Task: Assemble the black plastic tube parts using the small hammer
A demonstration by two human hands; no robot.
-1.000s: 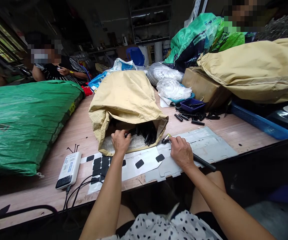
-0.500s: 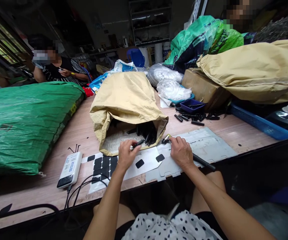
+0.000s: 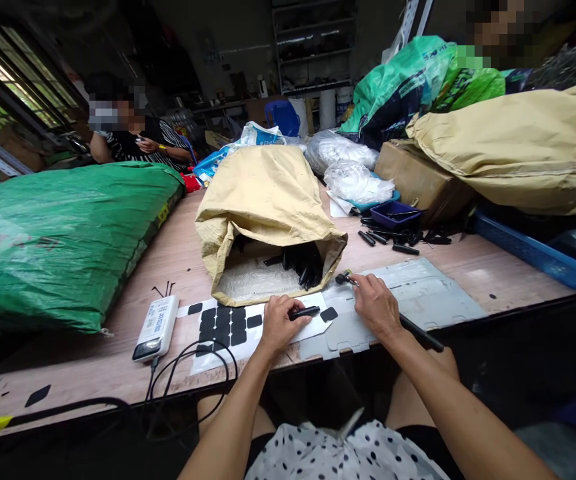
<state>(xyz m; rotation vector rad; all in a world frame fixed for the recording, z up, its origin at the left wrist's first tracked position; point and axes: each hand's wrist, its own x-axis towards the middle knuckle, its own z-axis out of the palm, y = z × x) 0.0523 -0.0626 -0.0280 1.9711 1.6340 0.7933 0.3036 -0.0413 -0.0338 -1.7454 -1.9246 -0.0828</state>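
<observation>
My left hand [image 3: 279, 323] pinches a slim black pen-shaped piece [image 3: 305, 312] between thumb and fingers, pointing right over the white sheet [image 3: 263, 333]. Closed round a small hammer [image 3: 422, 332] is my right hand [image 3: 375, 303]; the hammer's black grip runs out under my wrist, and its head, dark with a yellowish part, is at my fingertips. Grey flat board [image 3: 428, 297] lies beneath that hand. Just beyond both hands, a tan sack [image 3: 263, 193] gapes toward me, with a heap of black pieces [image 3: 308, 263] inside it.
A large green sack [image 3: 63, 247] fills the left side. Near it are a white power bank [image 3: 157, 328] and looping black cables. Loose black pieces surround a purple tray [image 3: 395, 215]; a blue basket [image 3: 533, 250] stands at right. A person [image 3: 143, 143] sits across the table.
My left hand has drawn back from the sack's mouth, bringing the black piece over the white sheet. The hammer in my right hand has turned slightly. The view has shifted left.
</observation>
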